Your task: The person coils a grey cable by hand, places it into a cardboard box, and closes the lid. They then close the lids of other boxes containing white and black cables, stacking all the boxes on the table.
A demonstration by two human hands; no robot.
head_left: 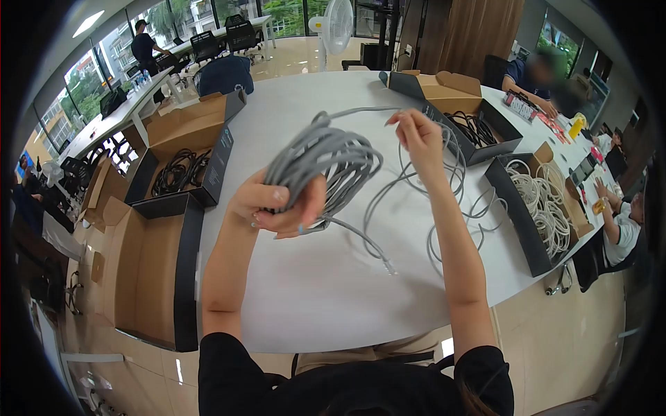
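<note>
A thick bundle of grey cable (326,163) is looped in my left hand (281,204), whose fingers are wrapped round its lower left side. One end with a clear plug (390,266) hangs from the bundle over the white table. From the top of the bundle a strand runs right to my right hand (417,139), which pinches it between thumb and fingers. Loose grey loops (444,201) lie on the table beneath and beside my right forearm.
Open boxes with black cables (182,171) (473,130) stand at left and back right. An open box of white cables (541,201) is at right, an empty box (156,277) at left. People sit at the right; one person (143,47) stands far left.
</note>
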